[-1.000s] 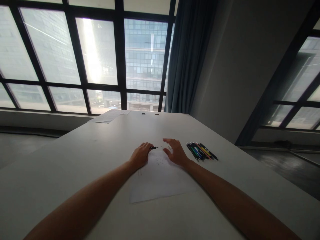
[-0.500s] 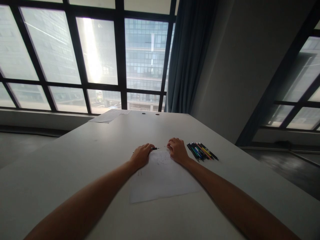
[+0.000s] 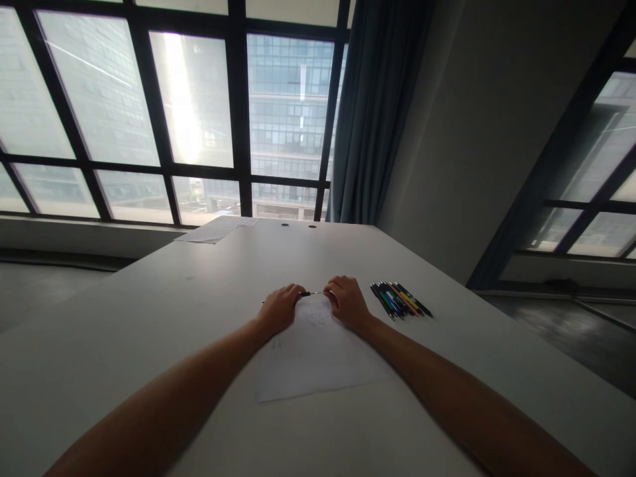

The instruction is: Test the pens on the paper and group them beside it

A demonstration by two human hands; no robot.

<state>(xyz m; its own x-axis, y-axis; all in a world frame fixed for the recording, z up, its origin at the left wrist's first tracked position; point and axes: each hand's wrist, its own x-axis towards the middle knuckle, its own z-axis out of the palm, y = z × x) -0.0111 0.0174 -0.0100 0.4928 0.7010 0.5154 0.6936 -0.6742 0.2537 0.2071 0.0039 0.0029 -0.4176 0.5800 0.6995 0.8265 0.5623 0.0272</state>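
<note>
My left hand (image 3: 282,308) is closed around a slim black pen (image 3: 305,293), whose pointed end sticks out toward the right. Facing it, my right hand (image 3: 348,301) has its thumb and fingers pinched together. A thin pale piece (image 3: 318,293) spans the small gap between the pen's tip and the right fingertips; its exact kind is too small to tell. Below both hands lies a white sheet of paper (image 3: 318,361) with faint pen marks near its top and left side. My forearms cover parts of its edges.
A bunch of pens and coloured pencils (image 3: 400,301) lies to the right of my right hand. More paper sheets (image 3: 211,230) rest at the far left of the white table (image 3: 209,397). Two round holes show near the far edge, with windows and a blue curtain (image 3: 370,119) beyond.
My right hand has shifted left, so its fingertips now come up to the pen's tip. My left hand, with the pen, stays almost in place.
</note>
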